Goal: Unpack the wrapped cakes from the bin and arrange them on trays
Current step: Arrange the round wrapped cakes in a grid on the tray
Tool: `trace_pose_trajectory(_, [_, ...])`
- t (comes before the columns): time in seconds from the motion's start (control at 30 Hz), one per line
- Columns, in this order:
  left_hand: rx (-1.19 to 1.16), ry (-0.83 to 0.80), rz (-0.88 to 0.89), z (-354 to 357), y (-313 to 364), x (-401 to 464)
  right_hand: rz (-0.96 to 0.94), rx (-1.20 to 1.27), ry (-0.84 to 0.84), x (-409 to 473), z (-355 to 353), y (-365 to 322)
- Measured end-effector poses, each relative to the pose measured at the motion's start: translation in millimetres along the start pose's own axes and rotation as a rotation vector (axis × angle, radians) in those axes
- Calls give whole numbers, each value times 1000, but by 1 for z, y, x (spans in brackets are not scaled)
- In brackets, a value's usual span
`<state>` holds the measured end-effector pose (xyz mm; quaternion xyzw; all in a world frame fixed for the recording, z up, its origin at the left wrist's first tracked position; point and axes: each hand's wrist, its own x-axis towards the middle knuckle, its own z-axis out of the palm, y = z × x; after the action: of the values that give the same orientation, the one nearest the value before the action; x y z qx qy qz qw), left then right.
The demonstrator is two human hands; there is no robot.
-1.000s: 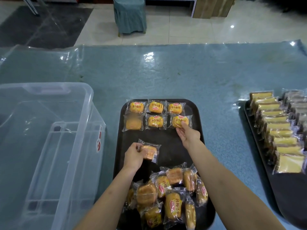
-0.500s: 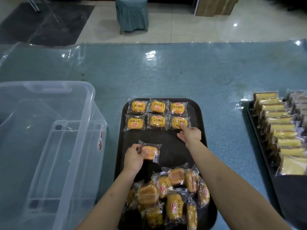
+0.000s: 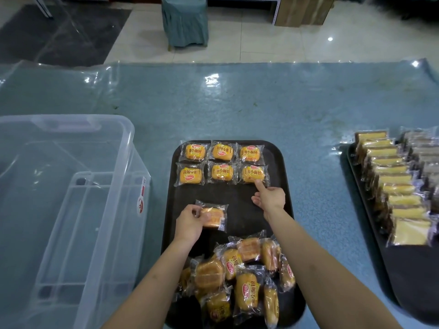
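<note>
My left hand (image 3: 188, 224) pinches a small golden cake in crinkly clear wrapper (image 3: 212, 216) by its left edge, printed face down, just above the middle of the dark rectangular plastic tray (image 3: 280, 210). I hold it by the edge, I judge, so I can turn it label-up and lay it below the rows. My right hand (image 3: 269, 198) has its forefinger out, the tip touching the lower edge of the right-hand cake of the second row (image 3: 253, 173), the other fingers curled on nothing; it looks like a nudge to square that packet with its neighbours. Six glossy packets sit in two rows of three at the tray's far end. At its near end lies a loose heap of wrapped cakes (image 3: 240, 281), soft, rounded, overlapping. Left of the tray stands the clear plastic bin (image 3: 71, 186), no cakes visible inside. Right of the tray, on the blue plastic-covered surface (image 3: 237, 110), a second dark tray (image 3: 415, 281) holds overlapped yellow cake slices (image 3: 392, 186).
</note>
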<state>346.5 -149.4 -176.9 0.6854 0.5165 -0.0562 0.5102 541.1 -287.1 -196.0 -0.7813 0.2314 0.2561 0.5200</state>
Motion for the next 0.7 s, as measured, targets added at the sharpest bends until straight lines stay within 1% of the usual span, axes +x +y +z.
trace_pose_trajectory(0.13, [-133, -32, -27, -1, 2, 1, -60, -24, -36, -12, -4, 9])
trace_pose_trajectory(0.2, [-179, -49, -18, -3, 4, 0, -73, -44, -91, -20, -6, 12])
trace_pose_trajectory(0.3, [-186, -40, 33, -6, 7, -2, -72, -90, -203, -32, -4, 12])
trace_pose_trajectory(0.4, [-208, -9, 97, -10, 12, -3, -44, -115, -335, -44, 2, 10])
trace_pose_trajectory(0.5, [-185, 57, 173, -13, 13, -6, 20, -87, -445, -54, 10, 7])
trace_pose_trajectory(0.63, [-172, 102, 227, -18, 9, -8, 83, -42, -572, -69, 21, 4])
trace_pose_trajectory(0.7, [-169, 117, 250, -20, 8, -8, 97, 0, -609, -73, 27, 4])
